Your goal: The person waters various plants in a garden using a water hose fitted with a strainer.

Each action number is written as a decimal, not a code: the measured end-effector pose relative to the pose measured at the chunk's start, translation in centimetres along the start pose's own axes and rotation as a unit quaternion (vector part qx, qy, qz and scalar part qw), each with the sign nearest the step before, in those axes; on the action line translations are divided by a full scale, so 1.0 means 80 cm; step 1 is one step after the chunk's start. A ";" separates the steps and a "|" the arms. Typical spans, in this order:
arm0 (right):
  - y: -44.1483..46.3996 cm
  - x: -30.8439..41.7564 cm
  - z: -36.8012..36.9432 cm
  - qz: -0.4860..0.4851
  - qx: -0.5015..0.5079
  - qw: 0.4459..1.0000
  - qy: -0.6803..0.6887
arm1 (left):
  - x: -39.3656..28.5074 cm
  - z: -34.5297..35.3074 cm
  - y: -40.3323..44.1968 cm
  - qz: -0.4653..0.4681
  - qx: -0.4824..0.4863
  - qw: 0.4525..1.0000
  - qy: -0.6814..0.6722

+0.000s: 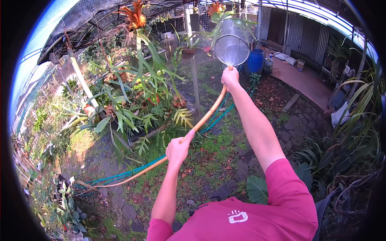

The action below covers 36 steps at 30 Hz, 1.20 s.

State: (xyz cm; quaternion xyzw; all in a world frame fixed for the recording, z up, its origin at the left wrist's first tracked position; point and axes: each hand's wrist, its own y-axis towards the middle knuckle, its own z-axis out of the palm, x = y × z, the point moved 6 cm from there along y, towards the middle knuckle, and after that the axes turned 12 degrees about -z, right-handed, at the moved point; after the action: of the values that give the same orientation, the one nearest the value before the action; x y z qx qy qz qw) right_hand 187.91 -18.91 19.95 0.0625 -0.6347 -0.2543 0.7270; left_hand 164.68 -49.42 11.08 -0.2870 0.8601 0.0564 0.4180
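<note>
My right hand (230,77) stretches far forward, its fingers wrapped round the front end of an orange garden hose (212,109). Just beyond it is a round, dark-rimmed disc (232,50) with a pale, see-through face; whether it is fixed to the hose cannot be made out. A white spray of water shows at the disc and above it, towards a hanging staghorn fern (219,29). Closer to my body, my left hand (178,150) is closed round the same hose, which trails to the lower left beside thin green hoses (155,161).
Large staghorn ferns (138,60) and other plants crowd the left. A blue barrel (255,61) stands beyond my right hand. Further right are a paved strip (299,82) with white sacks (290,60) and a corrugated wall (294,38). Long-leaved plants (354,108) edge the right side.
</note>
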 end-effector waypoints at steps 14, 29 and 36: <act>-0.014 0.005 0.027 -0.005 0.119 0.993 -0.007 | 0.017 0.010 -0.014 -0.001 0.002 1.000 -0.014; -0.015 0.001 0.001 0.000 0.052 0.999 -0.009 | 0.017 0.014 -0.015 -0.006 0.006 1.000 0.009; -0.010 0.032 0.046 -0.028 0.044 0.999 0.013 | 0.020 -0.009 -0.016 -0.001 -0.041 0.999 -0.032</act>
State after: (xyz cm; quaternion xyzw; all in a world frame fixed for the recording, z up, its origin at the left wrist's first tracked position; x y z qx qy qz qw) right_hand 184.38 -19.88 22.63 0.1156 -0.6340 -0.2460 0.7240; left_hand 164.14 -51.45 10.53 -0.3031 0.8427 0.1006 0.4335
